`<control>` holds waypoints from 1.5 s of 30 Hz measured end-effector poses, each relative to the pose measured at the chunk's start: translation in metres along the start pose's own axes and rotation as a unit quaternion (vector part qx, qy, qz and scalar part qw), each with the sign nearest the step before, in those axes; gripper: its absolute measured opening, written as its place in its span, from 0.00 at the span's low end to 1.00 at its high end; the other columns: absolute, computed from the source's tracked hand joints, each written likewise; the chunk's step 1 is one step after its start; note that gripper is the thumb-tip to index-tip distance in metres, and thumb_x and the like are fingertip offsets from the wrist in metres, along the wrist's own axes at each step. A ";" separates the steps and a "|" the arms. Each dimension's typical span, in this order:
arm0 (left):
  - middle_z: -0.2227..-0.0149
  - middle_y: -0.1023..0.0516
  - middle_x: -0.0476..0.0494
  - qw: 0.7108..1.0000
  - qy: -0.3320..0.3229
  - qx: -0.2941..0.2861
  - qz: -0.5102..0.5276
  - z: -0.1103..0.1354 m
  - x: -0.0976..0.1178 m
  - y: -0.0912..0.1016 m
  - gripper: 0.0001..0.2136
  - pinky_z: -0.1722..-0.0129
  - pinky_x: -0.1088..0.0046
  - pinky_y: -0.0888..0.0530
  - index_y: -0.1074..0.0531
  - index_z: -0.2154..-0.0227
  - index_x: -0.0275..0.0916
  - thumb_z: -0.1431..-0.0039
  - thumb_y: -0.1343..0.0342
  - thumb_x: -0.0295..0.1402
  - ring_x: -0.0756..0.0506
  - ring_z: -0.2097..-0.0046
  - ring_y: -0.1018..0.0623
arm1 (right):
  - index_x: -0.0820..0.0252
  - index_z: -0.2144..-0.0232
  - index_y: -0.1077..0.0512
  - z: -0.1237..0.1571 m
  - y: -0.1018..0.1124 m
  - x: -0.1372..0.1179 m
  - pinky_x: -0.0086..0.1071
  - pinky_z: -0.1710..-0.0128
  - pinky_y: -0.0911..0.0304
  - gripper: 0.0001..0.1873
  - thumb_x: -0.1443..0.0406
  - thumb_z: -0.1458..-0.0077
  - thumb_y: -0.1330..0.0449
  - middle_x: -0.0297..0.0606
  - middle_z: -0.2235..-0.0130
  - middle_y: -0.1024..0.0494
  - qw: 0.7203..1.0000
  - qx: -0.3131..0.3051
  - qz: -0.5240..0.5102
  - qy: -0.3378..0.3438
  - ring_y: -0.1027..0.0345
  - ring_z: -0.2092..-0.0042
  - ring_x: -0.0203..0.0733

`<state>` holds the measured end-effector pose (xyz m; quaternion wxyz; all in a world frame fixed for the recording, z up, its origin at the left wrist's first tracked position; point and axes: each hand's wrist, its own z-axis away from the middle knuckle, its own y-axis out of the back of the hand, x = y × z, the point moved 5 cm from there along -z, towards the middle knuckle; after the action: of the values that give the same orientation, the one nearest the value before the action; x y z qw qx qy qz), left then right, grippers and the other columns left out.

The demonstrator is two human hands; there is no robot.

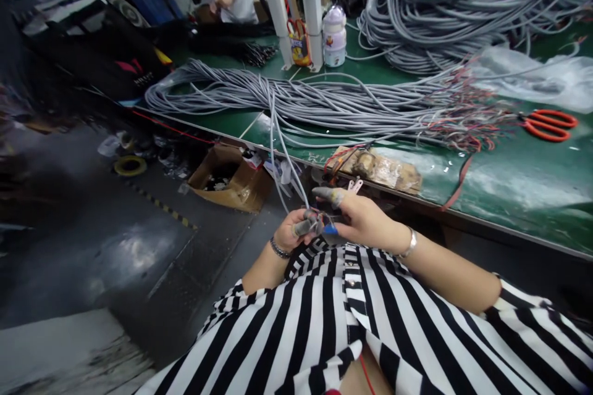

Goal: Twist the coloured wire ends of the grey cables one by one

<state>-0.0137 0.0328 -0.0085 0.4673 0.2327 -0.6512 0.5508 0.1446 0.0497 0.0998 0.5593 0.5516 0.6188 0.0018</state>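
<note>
Pinches the cable (301, 184) near its end in the left hand (297, 228), just off the bench (514, 188), likely to steady its thin wires (319, 217); poises the right hand (370, 220) there too, with thumb and forefinger spread, perhaps for easy access.

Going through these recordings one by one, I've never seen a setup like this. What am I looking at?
There is no machine: a camera on a person's head looks forward and down at their own hands. The left hand holds a grey cable near its end. The right hand is close beside it; whether it grips anything is unclear. On the green bench lie a bundle of grey cables with coloured wires at one end, a large grey coil and orange-handled scissors.
</note>
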 end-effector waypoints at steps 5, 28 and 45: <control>0.84 0.29 0.49 0.997 0.025 -0.052 -0.048 0.002 0.006 0.000 0.19 0.87 0.82 0.42 0.25 0.75 0.32 0.56 0.32 0.46 0.56 0.86 0.36 | 0.61 0.73 0.30 0.004 -0.014 0.009 0.30 0.69 0.39 0.14 0.59 0.39 0.45 0.36 0.73 0.30 0.983 -0.047 -0.170 -0.045 0.37 0.71 0.36; 0.72 0.20 0.39 0.893 -0.125 -0.148 -0.407 -0.029 0.027 -0.056 0.08 0.66 0.72 0.27 0.19 0.66 0.39 0.45 0.38 0.37 0.46 0.70 0.22 | 0.60 0.62 0.25 0.101 0.048 0.039 0.33 0.67 0.32 0.13 0.57 0.45 0.37 0.38 0.70 0.22 0.909 0.191 -0.312 -0.199 0.27 0.68 0.40; 0.71 0.19 0.36 0.890 -0.053 -0.244 -0.382 -0.021 0.021 -0.046 0.11 0.66 0.70 0.26 0.18 0.67 0.40 0.46 0.39 0.41 0.43 0.69 0.21 | 0.65 0.71 0.27 0.044 -0.007 0.045 0.27 0.72 0.43 0.17 0.55 0.41 0.43 0.31 0.74 0.29 0.929 -0.279 -0.207 -0.130 0.39 0.73 0.33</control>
<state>0.0222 0.0439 0.0313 0.6486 0.3714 -0.6494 0.1405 0.1814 0.0507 0.0479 0.7542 0.2279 0.6157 -0.0134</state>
